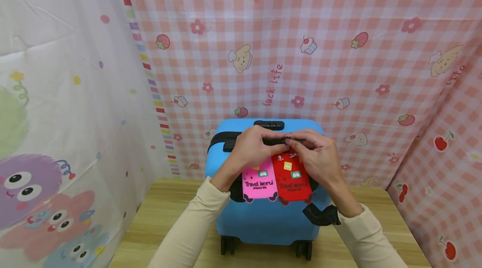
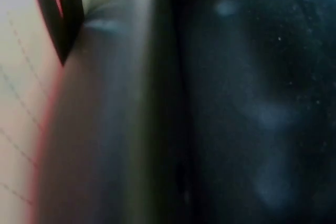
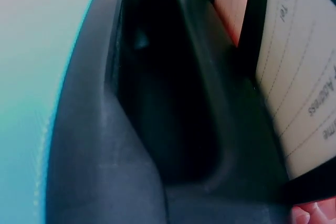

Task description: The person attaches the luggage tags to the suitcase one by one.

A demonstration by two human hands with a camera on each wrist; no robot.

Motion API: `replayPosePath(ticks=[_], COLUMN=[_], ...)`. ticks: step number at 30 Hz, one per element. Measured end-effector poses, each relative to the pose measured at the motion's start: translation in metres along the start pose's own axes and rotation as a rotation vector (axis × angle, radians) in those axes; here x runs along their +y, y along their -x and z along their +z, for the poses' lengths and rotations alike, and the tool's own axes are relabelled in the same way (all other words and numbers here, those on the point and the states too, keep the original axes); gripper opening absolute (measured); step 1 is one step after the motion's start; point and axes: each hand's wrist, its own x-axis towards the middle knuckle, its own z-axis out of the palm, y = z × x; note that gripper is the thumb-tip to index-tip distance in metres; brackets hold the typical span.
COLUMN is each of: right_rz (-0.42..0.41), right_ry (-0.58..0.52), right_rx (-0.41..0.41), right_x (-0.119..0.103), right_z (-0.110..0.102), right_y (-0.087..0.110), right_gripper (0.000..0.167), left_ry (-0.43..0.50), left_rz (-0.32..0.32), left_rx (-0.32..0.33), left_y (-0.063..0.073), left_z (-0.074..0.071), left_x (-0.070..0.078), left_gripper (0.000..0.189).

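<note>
A blue suitcase (image 1: 263, 222) stands with a pink luggage tag (image 1: 260, 186) and a red luggage tag (image 1: 293, 182) hanging side by side at its top handle. My left hand (image 1: 249, 146) and right hand (image 1: 320, 155) meet above the red tag. Their fingertips pinch a small black strap (image 1: 287, 140) there; its exact shape is hidden by the fingers. In the right wrist view, the tags' printed name-and-address card (image 3: 299, 72) faces the black handle recess (image 3: 168, 93). Blurred black surfaces fill most of the left wrist view.
The suitcase rests on a wood-grain table (image 1: 169, 213). A black combination lock (image 1: 269, 125) is set near its far top edge. A pink checked curtain (image 1: 286, 79) hangs behind, a white cartoon-print curtain (image 1: 75, 92) at left. Black wheels (image 1: 303, 249) show below the suitcase.
</note>
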Motion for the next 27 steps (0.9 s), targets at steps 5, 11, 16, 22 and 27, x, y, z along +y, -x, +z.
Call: replayPosePath(ticks=[5, 11, 16, 22, 27], right_rz=[0.051, -0.021, -0.06, 0.019, 0.029], right_ry=[-0.045, -0.021, -0.014, -0.033, -0.008], right_rx=[0.028, 0.012, 0.02, -0.027, -0.056], right_x=[-0.0026, -0.0024, -0.0017, -0.0021, -0.0013], right_z=[0.001, 0.0019, 0.0002, -0.0021, -0.0026], right_y=[-0.0004, 0.0025, 0.0031, 0.0, -0.0015], right_gripper=[0.011, 0.009, 0.012, 0.013, 0.014], left_ry=[-0.003, -0.004, -0.003, -0.031, -0.045], left_rz=[-0.021, -0.047, -0.06, -0.03, 0.025], left_rx=[0.007, 0.005, -0.005, 0.018, 0.053], left_y=[0.0001, 0.0009, 0.0018, 0.003, 0.003], left_z=[0.0008, 0.0005, -0.0005, 0.0002, 0.0024], left_x=[0.0005, 0.0013, 0.0029, 0.0011, -0.003], left_gripper=[0.037, 0.038, 0.039, 0.039, 0.04])
